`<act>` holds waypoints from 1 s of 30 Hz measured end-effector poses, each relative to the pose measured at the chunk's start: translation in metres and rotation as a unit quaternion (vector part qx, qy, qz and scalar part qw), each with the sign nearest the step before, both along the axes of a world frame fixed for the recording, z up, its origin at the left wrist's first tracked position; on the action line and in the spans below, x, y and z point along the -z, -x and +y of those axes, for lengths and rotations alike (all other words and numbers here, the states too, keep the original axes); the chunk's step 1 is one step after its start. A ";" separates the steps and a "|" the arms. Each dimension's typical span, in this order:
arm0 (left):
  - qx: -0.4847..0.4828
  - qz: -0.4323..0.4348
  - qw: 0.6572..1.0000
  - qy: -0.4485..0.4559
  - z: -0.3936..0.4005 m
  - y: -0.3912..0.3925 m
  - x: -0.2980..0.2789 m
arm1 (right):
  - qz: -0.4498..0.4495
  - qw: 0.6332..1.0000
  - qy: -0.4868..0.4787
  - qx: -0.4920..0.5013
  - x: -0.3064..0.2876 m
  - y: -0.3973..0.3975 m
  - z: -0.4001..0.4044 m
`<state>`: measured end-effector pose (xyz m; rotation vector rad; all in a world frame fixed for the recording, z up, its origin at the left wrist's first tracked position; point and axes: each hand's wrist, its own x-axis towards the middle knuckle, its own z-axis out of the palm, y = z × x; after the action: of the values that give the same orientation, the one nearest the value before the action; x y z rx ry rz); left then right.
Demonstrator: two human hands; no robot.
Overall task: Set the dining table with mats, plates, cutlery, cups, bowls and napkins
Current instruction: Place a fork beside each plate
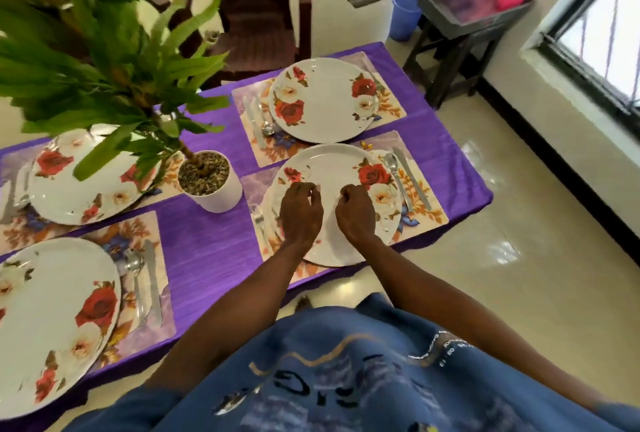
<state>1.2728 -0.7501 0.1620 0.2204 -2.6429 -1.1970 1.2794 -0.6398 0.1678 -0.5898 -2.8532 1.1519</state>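
Both hands sit over the centre of the frame, fingers curled in toward each other above the nearest plate (332, 203). The left hand (300, 213) and the right hand (355, 212) each seem to pinch something small and pale at the fingertips — possibly a napkin being laid or folded — but it blends into the white plate and I cannot tell for certain what is held, or whether anything is.

If it is a napkin, the step would go best by keeping both pinches level, lowering it onto the middle of the plate and letting go with both hands together, so it lies square and does not slide toward the rose pattern.

Outward from there: the plate rests on a floral mat (420, 186), with a spoon (393, 168) and knife (412, 177) to its right and a fork (259, 220) at its left. Three more settings lie at upper centre and at left on the purple cloth (207, 244). A potted plant (207, 179) stands just left of the mat — mind the elbow. No cups or bowls are on the table yet.
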 end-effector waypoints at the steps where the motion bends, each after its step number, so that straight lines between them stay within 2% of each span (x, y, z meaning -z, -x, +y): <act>1: 0.017 0.003 1.000 0.011 0.011 0.003 0.002 | 0.010 1.000 0.000 0.026 0.001 -0.001 0.009; 4: 0.074 0.010 0.997 0.030 0.045 0.013 0.010 | 0.025 0.995 -0.006 0.101 0.005 -0.002 0.043; 8: 0.125 0.030 0.990 0.055 0.093 0.027 0.021 | 0.031 0.987 -0.043 0.149 0.009 0.004 0.092; 14: 0.159 0.079 0.984 0.030 0.185 0.057 0.028 | 0.077 0.979 -0.062 0.179 0.017 0.037 0.179; 18: 0.162 0.110 0.980 0.044 0.285 0.086 0.034 | 0.103 0.976 -0.087 0.171 0.015 0.071 0.279; 26: 0.232 -0.023 0.967 0.105 0.498 0.102 0.032 | -0.045 0.984 -0.113 0.127 0.012 0.067 0.493; 30: 0.324 -0.110 0.923 0.179 0.550 0.104 0.044 | -0.107 0.983 -0.099 0.108 0.021 0.065 0.551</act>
<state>1.1684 -0.2004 0.1178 -0.6718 -3.1917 -0.8300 1.2148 -0.0883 0.1466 -1.0354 -2.9306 0.8066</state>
